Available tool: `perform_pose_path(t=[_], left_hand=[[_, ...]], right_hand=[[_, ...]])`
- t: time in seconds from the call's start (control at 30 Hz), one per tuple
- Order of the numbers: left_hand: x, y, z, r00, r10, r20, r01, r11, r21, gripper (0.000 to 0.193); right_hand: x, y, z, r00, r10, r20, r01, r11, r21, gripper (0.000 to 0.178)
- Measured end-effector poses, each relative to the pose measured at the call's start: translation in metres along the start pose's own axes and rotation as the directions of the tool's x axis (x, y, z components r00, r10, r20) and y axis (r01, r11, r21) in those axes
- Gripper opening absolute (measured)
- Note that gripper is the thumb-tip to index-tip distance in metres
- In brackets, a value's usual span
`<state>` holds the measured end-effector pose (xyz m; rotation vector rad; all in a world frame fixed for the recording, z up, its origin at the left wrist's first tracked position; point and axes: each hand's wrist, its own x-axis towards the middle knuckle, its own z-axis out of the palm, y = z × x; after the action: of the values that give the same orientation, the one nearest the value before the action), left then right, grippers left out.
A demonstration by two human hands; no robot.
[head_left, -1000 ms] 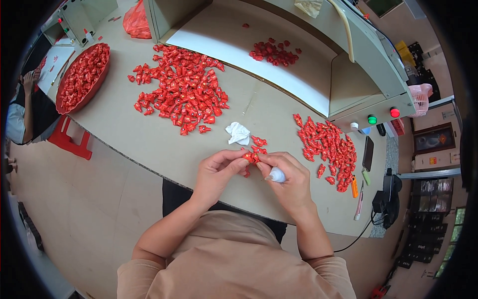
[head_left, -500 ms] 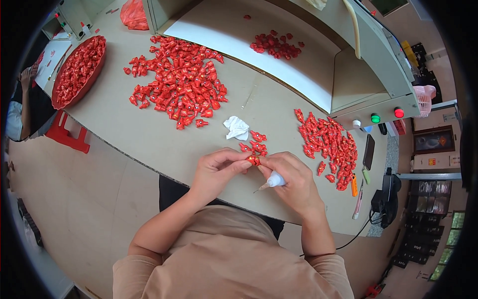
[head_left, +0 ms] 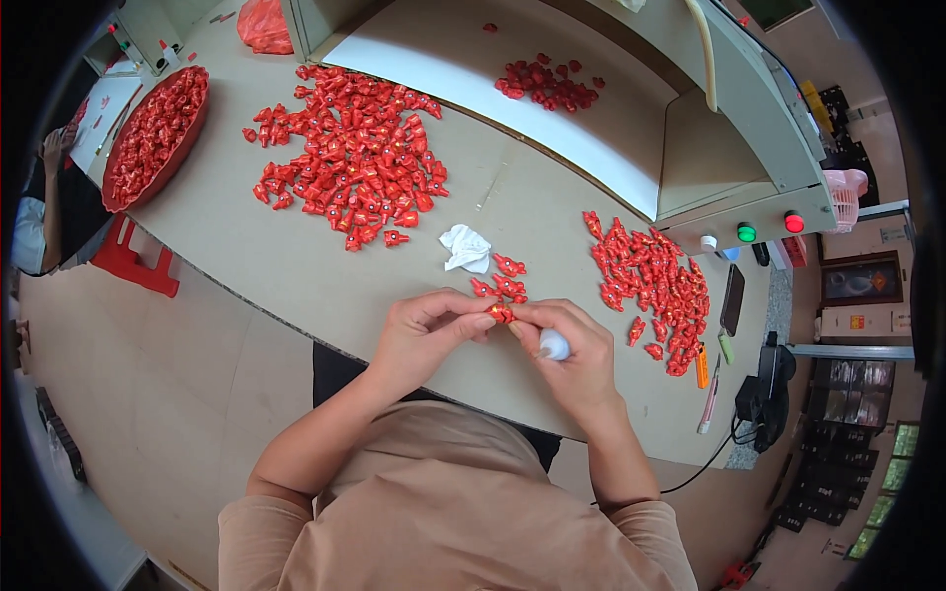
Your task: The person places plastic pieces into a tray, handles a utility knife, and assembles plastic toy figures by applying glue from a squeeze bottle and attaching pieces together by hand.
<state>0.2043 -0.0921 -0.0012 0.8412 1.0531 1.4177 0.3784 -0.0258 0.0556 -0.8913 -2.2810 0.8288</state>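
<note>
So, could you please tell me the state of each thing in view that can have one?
Left hand: closed on the red piece
Right hand: closed around the white bottle
Red piece: held between both hands
White bottle: held in the right hand
White tissue: crumpled
Red basin: heaped with red pieces
Red bag: crinkled
Green button: cannot tell if lit
Red button: cannot tell if lit

Lettering: none legible.
Far right, pale panel (head_left: 834, 324) below a dark-framed picture (head_left: 860, 282): small red-and-yellow label (head_left: 856, 322), marks too fine to make out. Pale plate (head_left: 893, 234) above, near the frame: also unreadable.
</note>
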Motion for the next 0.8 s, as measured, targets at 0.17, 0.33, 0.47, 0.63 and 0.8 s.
perform_pose_path(t=[0.17, 0.33, 0.47, 0.63, 0.8], left_hand=[[0.002, 0.0, -0.001, 0.997, -0.072, -0.002, 0.072, 0.997, -0.04, 0.016], [0.004, -0.001, -0.003, 0.997, -0.077, -0.004, 0.077, 0.996, -0.051, 0.017], [0.005, -0.004, -0.004, 0.997, -0.083, -0.003, 0.083, 0.995, -0.048, 0.016], [0.006, -0.002, -0.004, 0.993, -0.117, -0.006, 0.116, 0.99, -0.078, 0.015], [0.007, -0.004, -0.004, 0.992, -0.122, -0.005, 0.122, 0.992, -0.044, 0.015]], right_hand=[[0.003, 0.009, 0.006, 0.995, 0.058, -0.081, -0.046, 0.989, 0.141, 0.022], [0.005, 0.014, 0.008, 0.998, 0.038, -0.048, -0.028, 0.981, 0.19, 0.023], [0.01, 0.019, 0.007, 0.999, -0.045, -0.024, 0.048, 0.983, 0.177, 0.026], [0.011, 0.025, 0.006, 0.998, -0.064, 0.003, 0.062, 0.976, 0.21, 0.025], [0.01, 0.031, 0.007, 0.999, -0.042, 0.004, 0.039, 0.965, 0.26, 0.026]])
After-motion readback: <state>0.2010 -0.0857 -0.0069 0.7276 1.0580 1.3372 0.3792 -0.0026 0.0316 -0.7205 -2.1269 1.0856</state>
